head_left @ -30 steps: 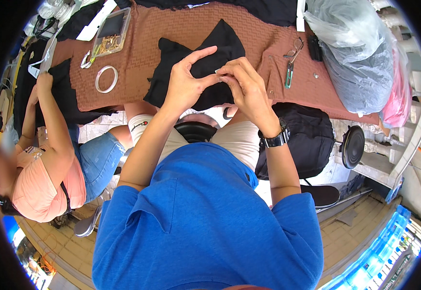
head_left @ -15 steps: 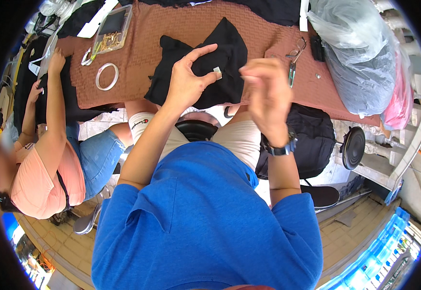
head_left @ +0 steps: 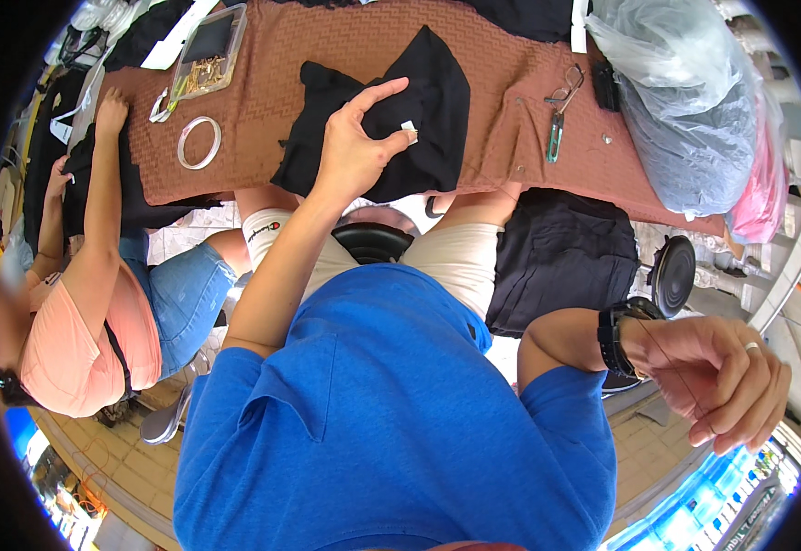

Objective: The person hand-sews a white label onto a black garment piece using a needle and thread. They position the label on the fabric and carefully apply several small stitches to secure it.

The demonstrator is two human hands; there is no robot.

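My left hand (head_left: pixel 356 142) touches a tag (head_left: pixel 408 128) over the cloth (head_left: pixel 437 92), my right hand (head_left: pixel 717 376) curls well apart, both grips unclear.

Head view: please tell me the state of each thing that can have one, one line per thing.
Left hand, thumb and forefinger apart
Right hand, fingers curled; grip unclear
Dark thread, drawn across the right hand
Black cloth, slightly rumpled, edges uneven
White piece, at left thumb's tip
Clear box, holding gold-coloured pieces; lid unclear
White ring, lying flat
Green-handled snips, lying down; blades unclear
Watch, fastened
Grey plastic bag, bulging
Brown tablecloth, creased
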